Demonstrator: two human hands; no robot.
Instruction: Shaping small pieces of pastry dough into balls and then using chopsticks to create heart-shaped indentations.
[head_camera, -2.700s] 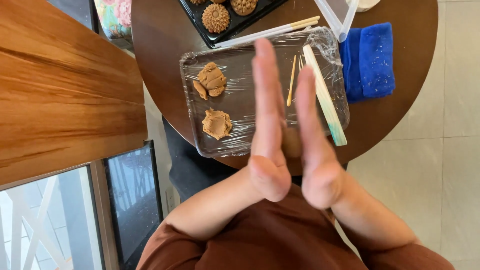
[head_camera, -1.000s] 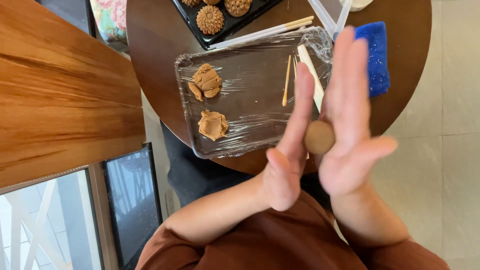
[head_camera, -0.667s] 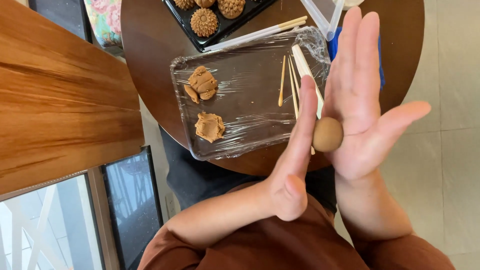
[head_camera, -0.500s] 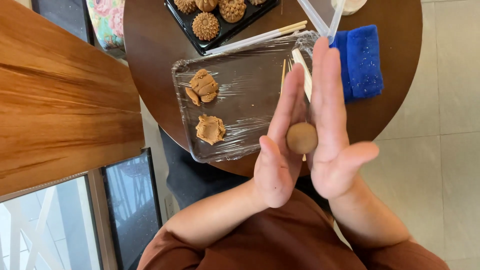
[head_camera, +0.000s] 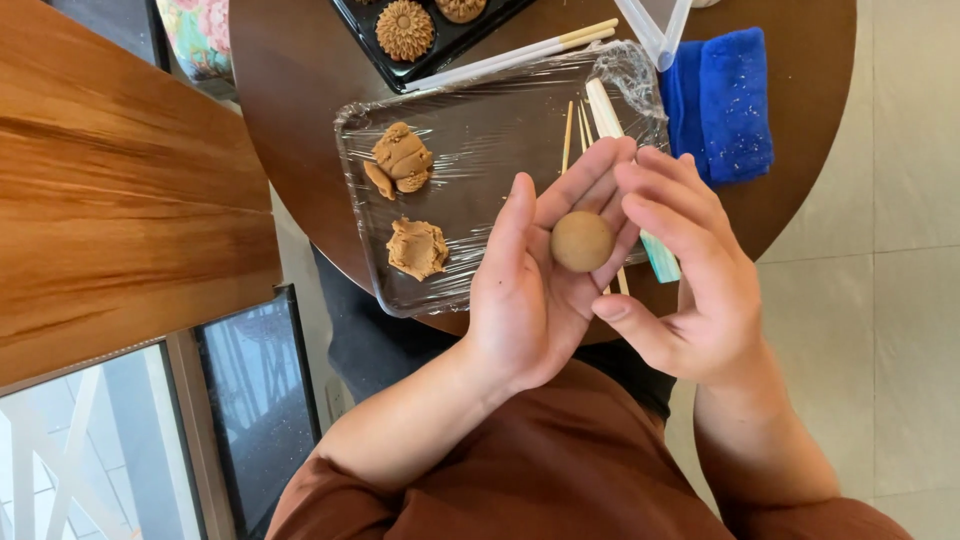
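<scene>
Smooth round tan dough ball (head_camera: 582, 241): we cradle it on the fingers of our open left hand (head_camera: 530, 290), above the near right edge of the film-wrapped dark tray (head_camera: 480, 140). Our right hand (head_camera: 690, 270) curves just beside it, fingers apart, clamped on nothing. To keep it round, we judge light, even pressure best.

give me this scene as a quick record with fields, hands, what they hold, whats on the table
left hand: open, palm up, brown dough ball resting on its fingers
right hand: cupped beside the ball, not clearly touching it
tray: wrapped in clear film, on the round dark table
on tray: two dough lumps, thin wooden sticks
behind tray: black tray with a patterned dough piece
right of tray: blue cloth
</scene>
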